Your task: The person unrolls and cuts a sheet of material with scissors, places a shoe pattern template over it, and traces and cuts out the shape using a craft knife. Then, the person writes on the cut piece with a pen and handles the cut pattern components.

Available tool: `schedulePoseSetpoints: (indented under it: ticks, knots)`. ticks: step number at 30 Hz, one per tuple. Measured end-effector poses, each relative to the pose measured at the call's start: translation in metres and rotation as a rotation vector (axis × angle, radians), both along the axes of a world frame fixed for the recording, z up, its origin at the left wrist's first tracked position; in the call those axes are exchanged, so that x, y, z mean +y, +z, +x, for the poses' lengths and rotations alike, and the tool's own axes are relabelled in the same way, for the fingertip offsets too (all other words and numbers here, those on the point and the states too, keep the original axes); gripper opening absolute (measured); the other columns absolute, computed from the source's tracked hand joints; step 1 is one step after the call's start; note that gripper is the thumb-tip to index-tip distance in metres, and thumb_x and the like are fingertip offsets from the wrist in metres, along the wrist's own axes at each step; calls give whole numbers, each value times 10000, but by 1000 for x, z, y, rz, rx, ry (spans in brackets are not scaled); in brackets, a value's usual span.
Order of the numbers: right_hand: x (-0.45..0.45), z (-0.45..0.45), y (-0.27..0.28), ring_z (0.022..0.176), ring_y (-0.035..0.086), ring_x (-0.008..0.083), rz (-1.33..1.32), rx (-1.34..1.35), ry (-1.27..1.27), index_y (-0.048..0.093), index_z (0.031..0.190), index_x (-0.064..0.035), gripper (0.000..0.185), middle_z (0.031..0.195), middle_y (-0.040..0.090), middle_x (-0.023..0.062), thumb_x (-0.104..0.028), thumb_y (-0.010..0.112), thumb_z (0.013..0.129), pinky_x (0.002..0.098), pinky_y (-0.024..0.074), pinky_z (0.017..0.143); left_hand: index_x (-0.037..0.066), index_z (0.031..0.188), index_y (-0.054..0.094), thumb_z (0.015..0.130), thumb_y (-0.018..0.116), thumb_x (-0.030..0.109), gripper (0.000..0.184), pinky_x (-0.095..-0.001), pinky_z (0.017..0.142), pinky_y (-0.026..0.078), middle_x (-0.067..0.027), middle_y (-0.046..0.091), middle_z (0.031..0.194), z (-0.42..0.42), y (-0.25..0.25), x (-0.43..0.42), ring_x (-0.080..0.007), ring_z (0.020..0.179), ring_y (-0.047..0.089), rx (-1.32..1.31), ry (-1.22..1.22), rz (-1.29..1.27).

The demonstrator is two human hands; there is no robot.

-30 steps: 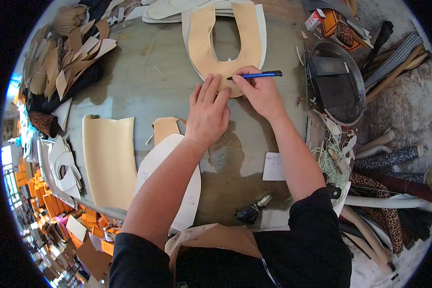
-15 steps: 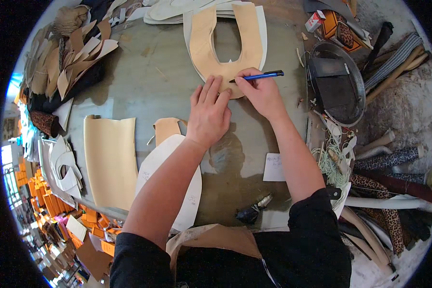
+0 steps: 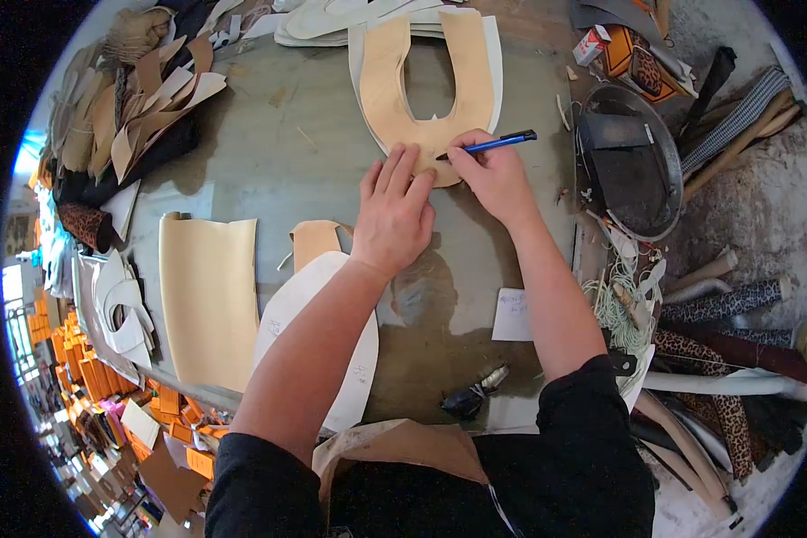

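Observation:
A tan U-shaped piece (image 3: 386, 90) lies over a white piece of like shape (image 3: 494, 72) at the top middle of the table. My left hand (image 3: 393, 213) rests flat on the lower left edge of the tan piece, its fingers spread and holding nothing. Between the fingertips of my right hand (image 3: 493, 176) is a blue pen (image 3: 502, 142), its dark tip at the tan piece's lower curve. Below my left hand, a white rounded sheet (image 3: 354, 359) lies partly under my forearm, overlapping a small tan piece (image 3: 315, 240).
A rolled beige sheet (image 3: 209, 300) lies on the table (image 3: 269, 134) at left, with tan and white scraps (image 3: 166, 99) behind it. Toward the right are a paper note (image 3: 511, 314), a black-wrapped tool (image 3: 464, 402), a dark oval tray (image 3: 671, 202), tangled string (image 3: 614, 305) and fabric rolls (image 3: 726, 300).
The pen's rear end has moved slightly to the right with my right hand. The table and pieces appear shifted a little right and down in the view. My left hand still rests on the tan piece.

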State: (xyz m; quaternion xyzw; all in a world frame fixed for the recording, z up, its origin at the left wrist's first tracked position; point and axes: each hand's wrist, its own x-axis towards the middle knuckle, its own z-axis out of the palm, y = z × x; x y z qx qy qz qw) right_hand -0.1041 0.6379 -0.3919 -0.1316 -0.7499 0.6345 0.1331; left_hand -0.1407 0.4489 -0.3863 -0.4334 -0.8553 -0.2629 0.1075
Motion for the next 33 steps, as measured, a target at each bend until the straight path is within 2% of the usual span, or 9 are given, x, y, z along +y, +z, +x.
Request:
schedulePoseSetpoints:
  ticks: [15, 23, 26, 33]
  knots:
    - [-1, -1, 3, 646, 562, 66, -76, -29, -62, 680, 973, 11, 168, 737, 633, 6, -156, 671, 982, 269, 451, 567, 40, 1207, 626, 845, 619, 41, 362, -562, 1162, 358, -205, 528, 1477, -1, 0, 1, -376, 1445, 451, 0, 2, -10]
    - [-1, -4, -1, 586, 595, 81, -68, -12, -59, 671, 997, -13, 171, 711, 644, 18, -182, 653, 997, 276, 475, 515, 38, 1191, 629, 852, 612, 45, 339, -558, 1162, 359, -202, 529, 1479, -1, -1, 1, -373, 1446, 451, 1, -1, -5]
    - [1, -2, 3, 622, 598, 75, -56, -39, -28, 647, 1054, -13, 174, 773, 639, 18, -184, 645, 1020, 227, 487, 539, 39, 1190, 631, 855, 612, 44, 336, -556, 1162, 360, -202, 531, 1478, -1, 0, 0, -373, 1446, 452, 2, 2, -11]
    - [3, -2, 0, 603, 602, 87, -64, -19, -16, 645, 1045, -8, 169, 759, 639, 30, -175, 639, 1018, 238, 500, 539, 40, 1209, 631, 857, 617, 46, 353, -552, 1163, 361, -201, 531, 1479, -1, 0, 0, -374, 1444, 452, 2, 1, -8]
